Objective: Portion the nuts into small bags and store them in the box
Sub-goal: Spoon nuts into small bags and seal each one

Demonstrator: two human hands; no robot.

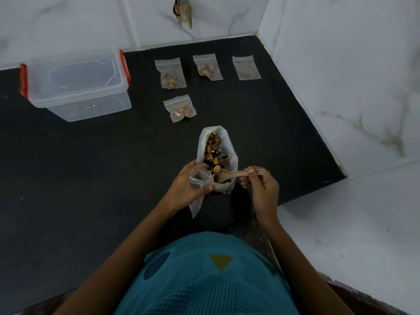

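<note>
Nuts [212, 153] partly behind spoon [229, 173] (nearest ones)

Black countertop [91, 178]: clear lidded box [77, 85] with red clasps, far left. Far row, left to right: first filled bag [171, 73], second filled bag [207, 68], empty bag [246, 67]; third filled bag [179, 108] nearer. Large open nut bag [218, 153], near centre.

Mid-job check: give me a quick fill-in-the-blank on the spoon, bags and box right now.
The right hand dips a wooden ____ into the large nut bag.
____ filled small bags lie on the counter.
The rightmost small bag is ____.
The clear box has its lid ____.
Missing: spoon; three; empty; closed.
</note>
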